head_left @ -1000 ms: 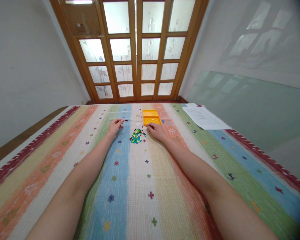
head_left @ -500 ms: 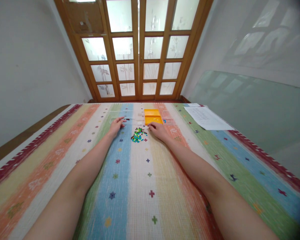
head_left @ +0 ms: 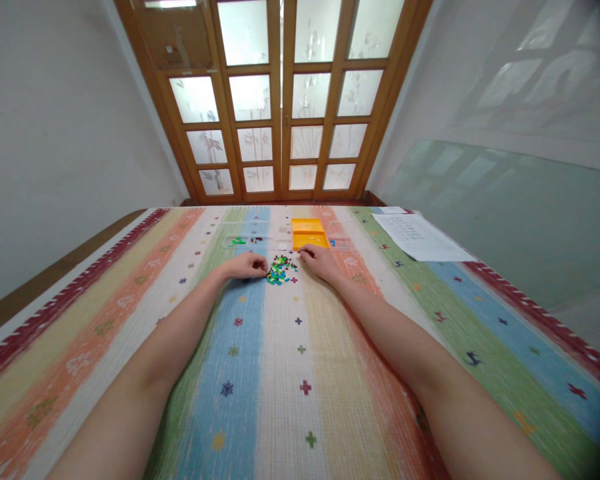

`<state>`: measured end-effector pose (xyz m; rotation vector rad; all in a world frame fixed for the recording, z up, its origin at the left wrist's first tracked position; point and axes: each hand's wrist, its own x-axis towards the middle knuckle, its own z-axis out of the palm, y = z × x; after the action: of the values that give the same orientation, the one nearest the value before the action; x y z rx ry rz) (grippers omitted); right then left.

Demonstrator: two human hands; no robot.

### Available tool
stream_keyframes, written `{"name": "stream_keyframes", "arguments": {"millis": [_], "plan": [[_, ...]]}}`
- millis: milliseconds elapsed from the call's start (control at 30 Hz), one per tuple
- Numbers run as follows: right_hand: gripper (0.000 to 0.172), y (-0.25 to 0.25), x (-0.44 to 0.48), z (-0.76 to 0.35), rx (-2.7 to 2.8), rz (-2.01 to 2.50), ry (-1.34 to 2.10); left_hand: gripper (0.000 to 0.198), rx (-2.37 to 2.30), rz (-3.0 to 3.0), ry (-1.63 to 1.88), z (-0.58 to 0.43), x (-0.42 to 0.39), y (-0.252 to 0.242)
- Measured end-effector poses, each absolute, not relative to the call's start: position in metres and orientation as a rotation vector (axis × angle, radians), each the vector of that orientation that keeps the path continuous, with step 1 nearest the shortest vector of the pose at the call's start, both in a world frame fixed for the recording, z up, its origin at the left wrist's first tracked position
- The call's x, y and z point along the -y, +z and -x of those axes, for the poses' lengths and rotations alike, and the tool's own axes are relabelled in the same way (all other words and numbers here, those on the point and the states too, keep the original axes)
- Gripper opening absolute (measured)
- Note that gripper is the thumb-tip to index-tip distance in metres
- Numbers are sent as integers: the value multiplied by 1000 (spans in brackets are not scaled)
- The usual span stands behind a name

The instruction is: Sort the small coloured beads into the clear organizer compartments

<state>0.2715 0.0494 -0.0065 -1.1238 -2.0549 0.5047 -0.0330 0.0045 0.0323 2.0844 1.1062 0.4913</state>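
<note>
1. Your left hand [head_left: 250,265]: fingers curled, left of the pieces [head_left: 279,273]; grip: cannot tell.
2. Your right hand [head_left: 319,261]: fingers bent, near the box [head_left: 307,227]; grip: cannot tell.
3. Pieces: heaped toward far edge of surface [head_left: 283,387].

I see a loose heap of tiny pieces [head_left: 279,273], mixed green, blue, yellow, dark. Off its one o'clock: yellow box [head_left: 306,225], open, white bits [head_left: 315,239] inside. Toward eleven: clear tray [head_left: 226,243], green bits [head_left: 238,241], dark bits [head_left: 257,239] alongside. Toward two: clear box [head_left: 343,245], blue bits [head_left: 333,243].
</note>
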Motion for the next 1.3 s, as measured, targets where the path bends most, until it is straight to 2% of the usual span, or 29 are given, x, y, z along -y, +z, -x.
{"name": "stream_keyframes", "arguments": {"millis": [333,567,933,1100,1300], "plan": [[20,-9,-51,-272,2048,1113,498,18,-1179,-2309,370,23,-4,26],[19,-7,-50,-272,2050,1113,501,15,-1129,-2256,589,23,-7,19],[19,-13,-56,-273,2057,1098,507,8,-1292,-1795,1156,37,-26,0],[20,-13,-56,-273,2058,1094,509,7,-1377,-1702,1259,39,-27,1],[21,-13,-55,-273,2046,1108,537,22,-1439,-1523,1294,38,-27,1]]}}
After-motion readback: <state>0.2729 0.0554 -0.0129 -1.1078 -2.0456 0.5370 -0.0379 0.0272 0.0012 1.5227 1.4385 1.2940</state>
